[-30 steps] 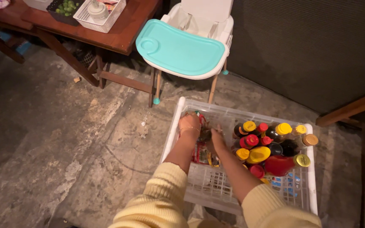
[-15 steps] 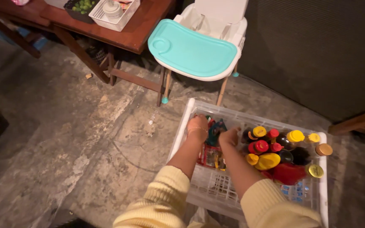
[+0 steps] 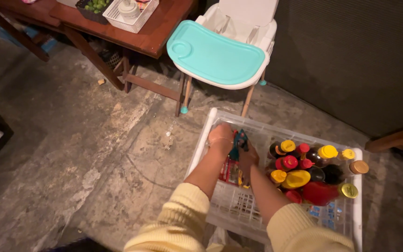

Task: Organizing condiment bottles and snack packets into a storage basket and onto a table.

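Both hands work inside a white plastic crate [image 3: 200, 142] that stands on the concrete floor [image 3: 94, 154], just in front of a high chair [image 3: 218, 53] with a teal tray. The left hand [image 3: 220, 138] is curled over small packets [image 3: 232, 171] at the crate's left end, near its far corner; whether its fingers grip anything cannot be told. The right hand [image 3: 248, 157] is closed around a small teal packet [image 3: 239, 140], held upright between the two hands and raised above the red and yellow packets lying below. Sauce bottles [image 3: 304, 170] with yellow, red and brown caps stand packed in the right half of the crate, just beside the right forearm. Judgement: the step in hand is sorting or lifting packets in the left compartment. Any further move there calls for a firm pinch on the thin packet and clearance from the bottle caps. A wooden surface [image 3: 155, 32] stands well apart.
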